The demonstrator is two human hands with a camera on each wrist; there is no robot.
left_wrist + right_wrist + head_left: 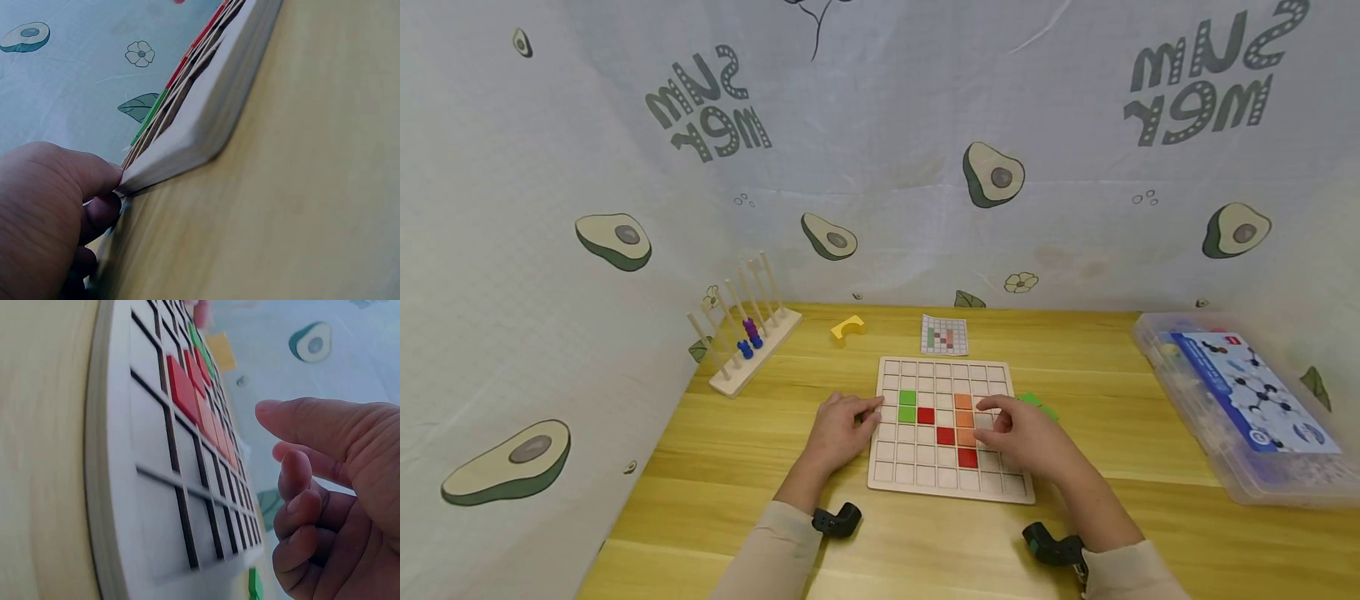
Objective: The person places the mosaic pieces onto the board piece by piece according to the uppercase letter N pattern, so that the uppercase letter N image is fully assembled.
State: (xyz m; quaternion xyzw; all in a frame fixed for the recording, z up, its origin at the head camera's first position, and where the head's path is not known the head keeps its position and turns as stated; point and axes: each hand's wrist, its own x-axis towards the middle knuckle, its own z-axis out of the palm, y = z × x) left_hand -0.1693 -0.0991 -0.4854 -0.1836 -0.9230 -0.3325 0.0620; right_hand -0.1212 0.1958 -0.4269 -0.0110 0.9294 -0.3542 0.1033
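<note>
A wooden grid board [917,482] lies between the two hands. Set in its squares are two green tiles [907,406], three red tiles [945,436] and a column of orange tiles [963,419]. My left hand [838,429] holds the board's left edge, its thumb [100,175] at the edge in the left wrist view. Over the right part of the board, beside the orange column, hovers my right hand [1026,437]. Its thumb and index finger stand apart with nothing between them, and the other fingers [297,515] are loosely bent. Loose green tiles [1037,405] lie just beyond it, partly hidden.
Behind the board lies a printed grid card [944,336] with a coloured pattern. A yellow arch block [847,330] sits to its left, near a peg rack [752,358] with blue and purple beads. A clear plastic box [1232,475] stands at the right.
</note>
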